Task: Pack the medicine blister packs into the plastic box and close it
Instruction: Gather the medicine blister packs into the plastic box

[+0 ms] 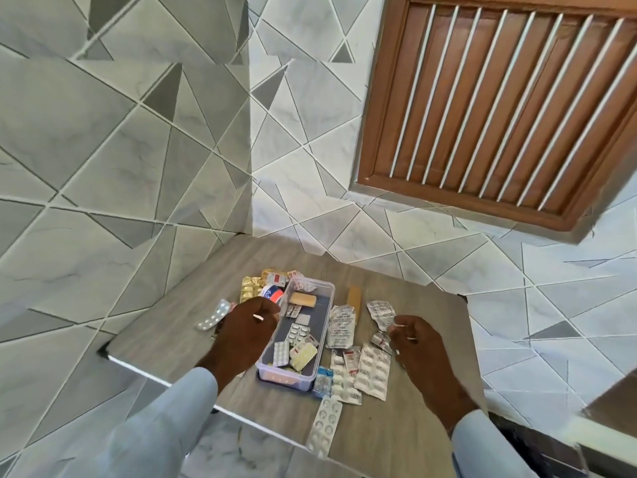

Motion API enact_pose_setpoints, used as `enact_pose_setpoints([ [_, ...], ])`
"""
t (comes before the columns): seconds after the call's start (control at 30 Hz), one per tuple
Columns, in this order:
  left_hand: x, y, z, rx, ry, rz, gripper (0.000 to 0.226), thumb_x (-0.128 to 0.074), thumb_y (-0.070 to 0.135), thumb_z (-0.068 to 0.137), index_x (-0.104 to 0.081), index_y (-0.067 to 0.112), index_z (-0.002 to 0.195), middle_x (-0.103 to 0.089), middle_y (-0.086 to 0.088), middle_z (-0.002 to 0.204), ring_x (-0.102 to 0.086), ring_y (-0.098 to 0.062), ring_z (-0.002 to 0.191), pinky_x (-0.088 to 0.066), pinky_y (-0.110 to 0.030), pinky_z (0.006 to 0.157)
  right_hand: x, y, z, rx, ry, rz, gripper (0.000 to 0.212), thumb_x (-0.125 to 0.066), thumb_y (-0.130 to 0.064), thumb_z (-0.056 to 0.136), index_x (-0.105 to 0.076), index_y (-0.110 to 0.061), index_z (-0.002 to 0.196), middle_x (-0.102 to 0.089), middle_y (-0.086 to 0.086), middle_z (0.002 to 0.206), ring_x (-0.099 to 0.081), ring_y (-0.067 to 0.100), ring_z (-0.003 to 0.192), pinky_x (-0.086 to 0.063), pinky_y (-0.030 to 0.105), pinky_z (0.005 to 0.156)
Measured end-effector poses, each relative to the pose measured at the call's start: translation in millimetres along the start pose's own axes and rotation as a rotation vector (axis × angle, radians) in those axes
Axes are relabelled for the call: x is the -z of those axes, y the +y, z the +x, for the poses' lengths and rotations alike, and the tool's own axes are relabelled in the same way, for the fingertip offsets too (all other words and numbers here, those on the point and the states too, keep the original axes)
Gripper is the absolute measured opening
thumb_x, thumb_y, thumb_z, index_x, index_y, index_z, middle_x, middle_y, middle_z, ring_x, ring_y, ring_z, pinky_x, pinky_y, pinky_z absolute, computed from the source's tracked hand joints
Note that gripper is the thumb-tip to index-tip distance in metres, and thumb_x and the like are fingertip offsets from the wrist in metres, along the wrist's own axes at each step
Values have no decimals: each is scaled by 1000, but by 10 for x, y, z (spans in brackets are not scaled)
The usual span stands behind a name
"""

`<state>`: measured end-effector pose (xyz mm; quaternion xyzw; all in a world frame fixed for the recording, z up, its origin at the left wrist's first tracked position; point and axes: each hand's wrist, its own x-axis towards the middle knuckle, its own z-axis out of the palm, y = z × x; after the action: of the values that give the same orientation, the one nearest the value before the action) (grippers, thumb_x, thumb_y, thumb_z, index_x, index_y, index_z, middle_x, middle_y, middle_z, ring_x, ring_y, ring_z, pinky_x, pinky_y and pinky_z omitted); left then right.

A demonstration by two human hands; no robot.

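The clear plastic box (326,317) stands open in the middle of the small table. Inside lie several blister packs (298,332), a yellow pack (303,355) and a tan bar (302,299). My left hand (246,327) hovers curled at the box's left rim, just short of a round red, white and blue tub (272,293); what it holds is hidden. A silver blister pack (214,315) sticks out from behind it. My right hand (415,346) pinches a crumpled silver blister strip (380,313) to the right of the box.
Loose packs lie right of the box: a white sachet (341,326), silver blister packs (374,370), a blue packet (322,381) and a long blister pack (325,427) near the front edge. Gold packs (250,288) lie behind. Tiled walls close in at the back.
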<state>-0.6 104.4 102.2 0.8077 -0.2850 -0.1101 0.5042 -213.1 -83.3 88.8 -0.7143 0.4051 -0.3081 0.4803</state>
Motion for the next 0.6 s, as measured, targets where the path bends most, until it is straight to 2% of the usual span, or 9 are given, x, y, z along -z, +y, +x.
enact_pose_setpoints([
  [0.13, -258, -54, 280, 53, -67, 20, 22, -58, 11, 87, -63, 31, 79, -67, 8, 82, -61, -10, 69, -43, -13, 52, -78, 248, 311, -95, -9, -4, 12, -67, -18, 83, -64, -28, 89, -70, 2, 87, -66, 21, 80, -55, 44, 75],
  [0.27, -666, -176, 480, 75, -203, 46, 22, -55, 10, 87, -63, 30, 83, -67, 6, 82, -62, -15, 72, -44, -17, 55, -125, 623, 486, -251, -6, 20, 9, -70, -20, 82, -65, -23, 88, -69, 7, 81, -63, 21, 72, -51, 39, 67],
  [0.33, -838, -254, 521, 55, -298, 82, 20, -57, 11, 88, -63, 30, 86, -66, 6, 82, -61, -9, 69, -44, -14, 53, -148, 873, 523, -319, 5, -19, 14, -72, -26, 79, -64, -21, 88, -68, 6, 78, -62, 21, 72, -50, 39, 68],
  [0.4, -981, -356, 537, 34, -418, 98, 18, -59, 12, 86, -63, 30, 89, -65, 7, 85, -59, -7, 69, -46, -16, 58, -193, 1108, 509, -388, 14, -68, 16, -73, -28, 76, -63, -20, 85, -67, 5, 76, -60, 22, 70, -50, 39, 68],
  [0.47, -1112, -437, 618, 35, -519, 144, 21, -59, 14, 85, -63, 31, 96, -65, 9, 93, -61, -8, 79, -48, -18, 65, -258, 1268, 482, -447, 37, -117, 18, -75, -27, 75, -62, -21, 85, -67, 4, 77, -62, 22, 70, -54, 42, 71],
  [0.6, -1326, -485, 942, -122, -674, 228, 26, -56, 17, 85, -59, 33, 105, -61, 12, 101, -57, -5, 90, -40, -10, 73, -357, 1297, 453, -511, 91, -175, 21, -78, -21, 74, -61, -20, 86, -65, 4, 75, -59, 21, 65, -52, 38, 69],
])
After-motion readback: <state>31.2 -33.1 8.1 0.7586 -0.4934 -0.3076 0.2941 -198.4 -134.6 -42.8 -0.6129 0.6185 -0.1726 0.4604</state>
